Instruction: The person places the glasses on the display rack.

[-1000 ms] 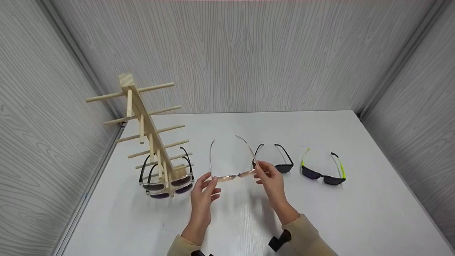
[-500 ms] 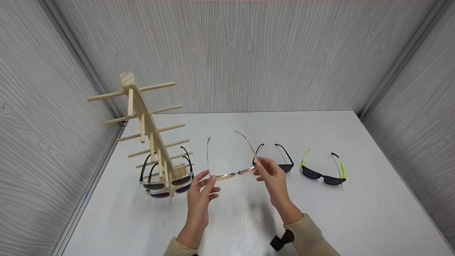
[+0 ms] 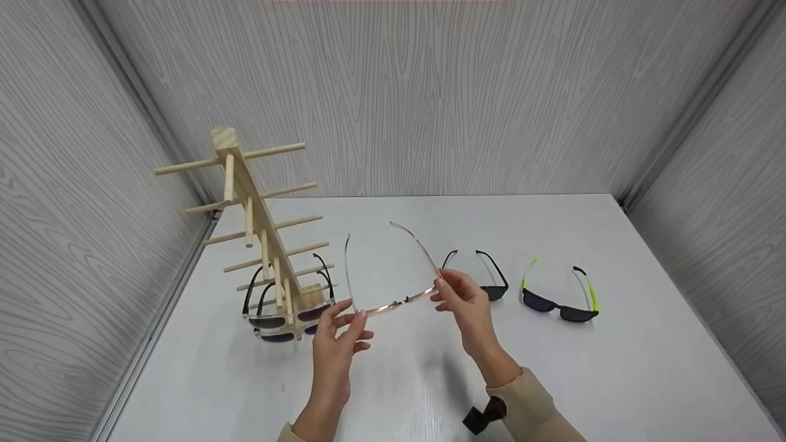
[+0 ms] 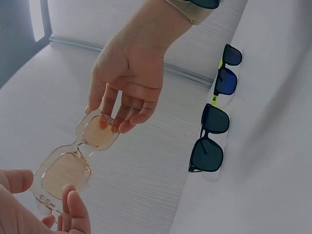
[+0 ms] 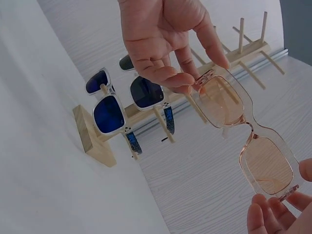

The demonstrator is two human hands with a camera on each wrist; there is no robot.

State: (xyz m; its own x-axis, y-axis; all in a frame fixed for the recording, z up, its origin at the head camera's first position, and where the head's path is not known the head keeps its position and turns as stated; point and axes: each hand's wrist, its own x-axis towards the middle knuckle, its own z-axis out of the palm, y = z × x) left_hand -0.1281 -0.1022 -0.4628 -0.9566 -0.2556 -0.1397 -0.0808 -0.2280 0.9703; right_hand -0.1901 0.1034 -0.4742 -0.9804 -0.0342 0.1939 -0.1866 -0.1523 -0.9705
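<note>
Clear-framed glasses with pale orange lenses (image 4: 66, 175) are held up above the table, temples unfolded and pointing away from me. My left hand (image 3: 334, 353) pinches one end of the frame between thumb and fingers. At the other end, near the hinge, my right hand (image 3: 470, 316) pinches the frame too. To the left stands a wooden glasses rack (image 3: 255, 202) with pegs along its post. Two pairs of sunglasses with clear fronts hang low on it, the upper sunglasses (image 3: 268, 321) over the lower sunglasses (image 3: 276, 337).
Black sunglasses (image 3: 494, 292) lie on the white table (image 3: 614, 380) behind my right hand, which partly hides them. Farther right lie black sunglasses with yellow-green temples (image 3: 576, 314). Grey wood-grain panels (image 3: 417, 98) enclose the table at the back and sides.
The orange-lensed glasses have shifted left and tilted, their left end lower now. My left hand has moved left and slightly down with them; my right hand has risen slightly.
</note>
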